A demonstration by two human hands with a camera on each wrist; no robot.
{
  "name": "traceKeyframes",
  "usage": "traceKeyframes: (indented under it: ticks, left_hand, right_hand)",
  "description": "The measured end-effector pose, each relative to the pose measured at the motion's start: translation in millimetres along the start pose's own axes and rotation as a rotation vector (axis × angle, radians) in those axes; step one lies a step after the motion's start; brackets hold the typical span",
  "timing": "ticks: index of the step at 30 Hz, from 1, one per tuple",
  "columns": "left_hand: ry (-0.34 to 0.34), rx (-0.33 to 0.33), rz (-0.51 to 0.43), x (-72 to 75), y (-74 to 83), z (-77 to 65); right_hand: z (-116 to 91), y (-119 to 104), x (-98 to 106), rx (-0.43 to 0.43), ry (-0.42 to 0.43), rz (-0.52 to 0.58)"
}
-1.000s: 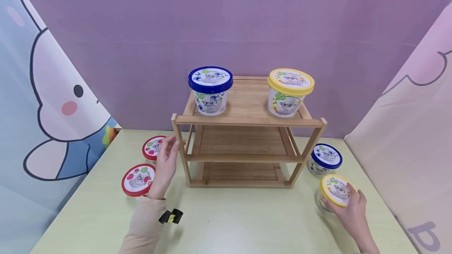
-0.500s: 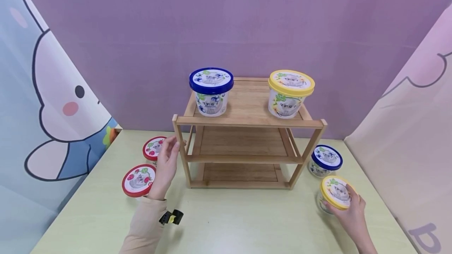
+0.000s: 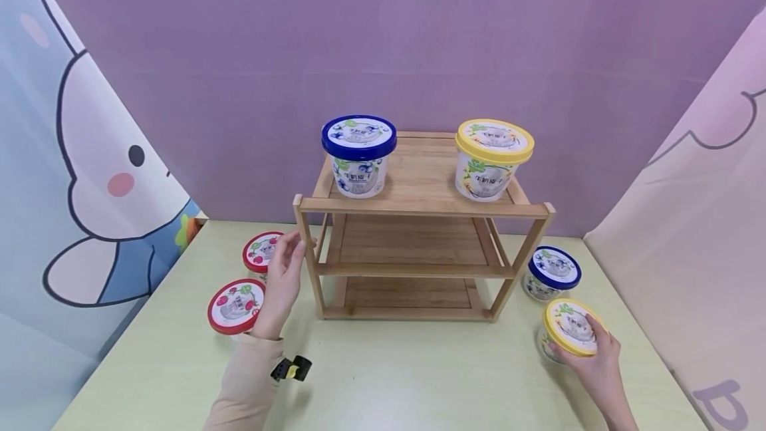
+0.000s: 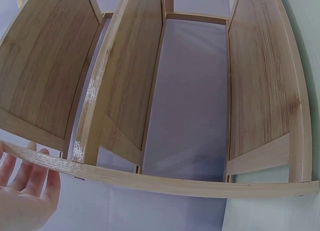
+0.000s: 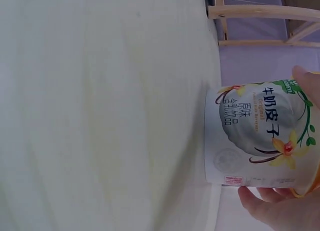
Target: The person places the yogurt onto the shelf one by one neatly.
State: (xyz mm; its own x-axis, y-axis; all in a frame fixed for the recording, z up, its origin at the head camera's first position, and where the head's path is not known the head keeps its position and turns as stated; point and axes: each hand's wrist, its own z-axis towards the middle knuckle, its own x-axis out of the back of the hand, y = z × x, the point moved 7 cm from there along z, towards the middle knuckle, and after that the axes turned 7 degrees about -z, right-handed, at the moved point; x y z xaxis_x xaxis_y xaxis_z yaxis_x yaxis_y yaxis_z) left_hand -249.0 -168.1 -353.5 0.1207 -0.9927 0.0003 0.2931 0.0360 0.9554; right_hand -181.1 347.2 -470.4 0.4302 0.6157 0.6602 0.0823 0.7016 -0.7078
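Purple cloth (image 3: 383, 32) backs a pale table (image 3: 419, 378); near its right edge, the right hand (image 3: 598, 359) grasps a yellow-lidded tub (image 3: 570, 328), while the left hand (image 3: 282, 286) grips the left front post (image 3: 315, 285) of a wooden rack (image 3: 413, 238).

The rack (image 3: 413, 203) is honey-brown wood, streaked with darker grain. The lower yellow-lidded tub (image 5: 262, 133) is white — printed with yellow flowers, green leaves, a grey disc and dark lettering — and the upper yellow-lidded tub (image 3: 487, 177) carries similar print. The upper blue-lidded tub (image 3: 359, 175) and lower blue-lidded tub (image 3: 552, 270) have blue berries on white. Red berries dot the front red-lidded tub (image 3: 235, 306) and rear red-lidded tub (image 3: 260, 251). Purple cloth (image 3: 383, 32), pale green table (image 3: 419, 378), beige sleeve (image 3: 244, 381); light blue curtain (image 3: 30, 351) with a white, pink-cheeked cartoon figure (image 3: 98, 178).
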Motion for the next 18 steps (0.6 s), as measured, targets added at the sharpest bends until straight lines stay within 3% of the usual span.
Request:
traceKeyframes:
  ticks: [10,18]
  left_hand:
    - [0.006,0.004,-0.004,0.9,-1.3,0.5]
    - [0.002,-0.005,0.000,1.6,-1.8,0.7]
  right_hand:
    - [-1.2,8.2,-0.9,-0.097,0.016,0.095]
    - [-2.3,5.0,2.2,-0.114,0.011,0.110]
